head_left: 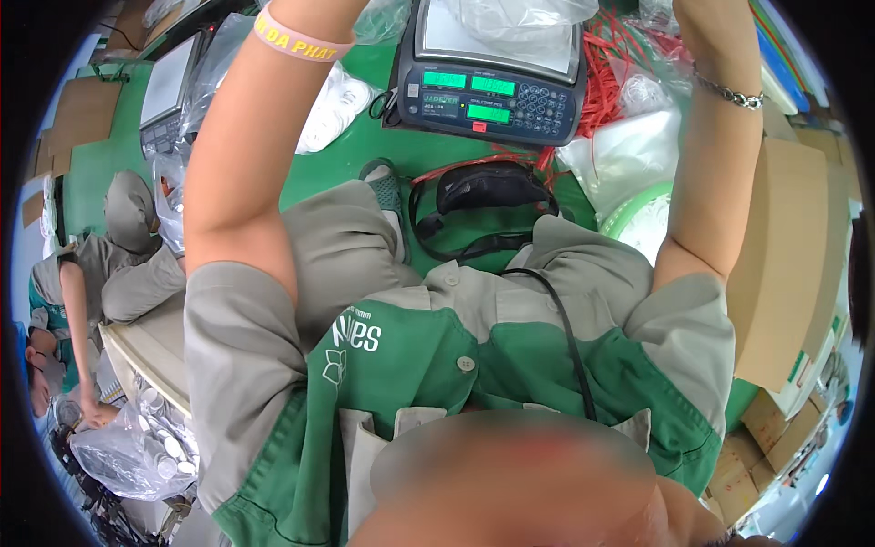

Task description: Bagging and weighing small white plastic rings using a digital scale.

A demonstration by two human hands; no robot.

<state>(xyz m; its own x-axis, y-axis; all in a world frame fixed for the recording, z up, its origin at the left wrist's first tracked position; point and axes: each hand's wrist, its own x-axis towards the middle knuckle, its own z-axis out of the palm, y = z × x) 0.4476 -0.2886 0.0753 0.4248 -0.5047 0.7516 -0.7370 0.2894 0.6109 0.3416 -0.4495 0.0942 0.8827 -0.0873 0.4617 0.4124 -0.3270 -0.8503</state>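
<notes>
Both my forearms reach up past the top edge, so neither my left hand nor my right hand shows. A pink wristband circles my left wrist, and a chain bracelet is on my right. Between my arms stands a dark digital counting scale with green displays lit. A clear plastic bag lies over its pale weighing plate. White ring-like pieces sit in a heap beside my left forearm. Nearest my right forearm are red plastic strands and a clear bag.
A black waist bag lies on the green floor before my legs. At my right are a round green-rimmed container and a large cardboard sheet. Another scale stands left. A co-worker sits there, a hand by a bag of white pieces.
</notes>
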